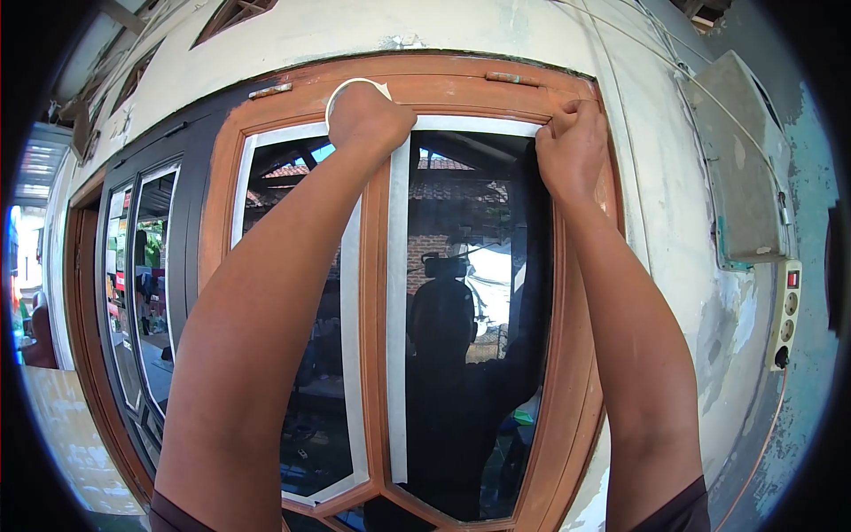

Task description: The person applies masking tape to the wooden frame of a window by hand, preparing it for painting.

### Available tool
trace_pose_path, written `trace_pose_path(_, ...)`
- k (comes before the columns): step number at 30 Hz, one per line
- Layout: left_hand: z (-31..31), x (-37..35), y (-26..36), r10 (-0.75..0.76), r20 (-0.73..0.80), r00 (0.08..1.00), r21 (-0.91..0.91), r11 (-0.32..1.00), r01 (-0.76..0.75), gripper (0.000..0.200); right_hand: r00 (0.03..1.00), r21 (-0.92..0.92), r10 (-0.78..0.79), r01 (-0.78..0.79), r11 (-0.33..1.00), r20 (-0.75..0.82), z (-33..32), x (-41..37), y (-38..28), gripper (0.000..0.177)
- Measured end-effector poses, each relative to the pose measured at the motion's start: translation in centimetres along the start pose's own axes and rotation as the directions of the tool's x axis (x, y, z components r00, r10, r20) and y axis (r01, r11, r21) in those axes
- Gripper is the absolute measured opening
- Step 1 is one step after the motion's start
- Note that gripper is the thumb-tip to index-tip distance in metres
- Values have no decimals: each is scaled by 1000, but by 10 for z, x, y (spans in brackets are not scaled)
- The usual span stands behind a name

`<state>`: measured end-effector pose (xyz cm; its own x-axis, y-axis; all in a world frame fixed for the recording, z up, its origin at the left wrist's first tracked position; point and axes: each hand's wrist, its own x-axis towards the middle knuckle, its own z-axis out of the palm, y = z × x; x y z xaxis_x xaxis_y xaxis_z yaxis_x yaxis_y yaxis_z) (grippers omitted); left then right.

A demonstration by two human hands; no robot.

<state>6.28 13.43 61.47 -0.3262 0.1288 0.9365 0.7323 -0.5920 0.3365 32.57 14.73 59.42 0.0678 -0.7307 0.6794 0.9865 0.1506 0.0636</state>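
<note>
left hand [368,115] closed round a tape roll [341,89] at top middle of the wood window frame [567,372]. right hand [572,151], fingers bunched, pins the tape strip [479,125] into the top-right corner, strip running btwn them along the top of the right pane [470,293]. left pane [315,417] looks taped all round, right pane's left edge too; its right & bottom edges seem left, so prob. over halfway.

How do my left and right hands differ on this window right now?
The left hand grips a masking tape roll; the right hand holds no roll. The left hand sits above the centre bar, the right hand at the top right corner of the right pane, fingers curled onto the tape strip. Both are raised to the top of the wooden window frame.
</note>
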Motion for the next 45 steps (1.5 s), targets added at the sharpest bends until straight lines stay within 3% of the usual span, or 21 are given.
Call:
trace_pose_path(5,-5,0,-4,-20,23,1000,12,1000,19,31,932,139,170,-223,965,320,-11,4,-6,15)
trace_pose_path(8,-8,-4,-5,7,11,1000,40,999,-7,29,916,217,190,-278,936,354,-16,3,-2,2)
trace_pose_path(14,-5,-8,-8,84,-24,996,78,994,-82,27,946,253,-56,-29,967,320,-21,-4,7,15)
trace_pose_path(17,-8,-10,-8,136,5,991,111,984,-136,27,901,133,-158,113,985,403,-27,-4,6,23)
trace_pose_path(23,-34,-30,-23,257,-60,964,-17,966,-259,29,838,-194,-18,147,970,546,-36,-1,-34,31)
trace_pose_path(28,-90,-71,-51,335,-76,939,-266,901,-343,29,826,-82,-98,172,982,555,-24,-14,-89,33)
trace_pose_path(31,-122,-99,-70,287,-21,958,-383,882,-273,21,797,-34,-118,170,985,592,-12,-21,-129,34)
trace_pose_path(37,-161,-151,-87,94,202,975,-531,847,29,16,771,45,-145,150,988,620,6,-31,-180,38)
trace_pose_path(43,-173,-169,-111,143,228,963,-523,852,-3,16,808,184,-265,197,963,525,1,-40,-150,42)
trace_pose_path(45,-176,-170,-118,164,224,961,-532,846,-21,15,819,125,-234,198,972,523,-2,-39,-137,42)
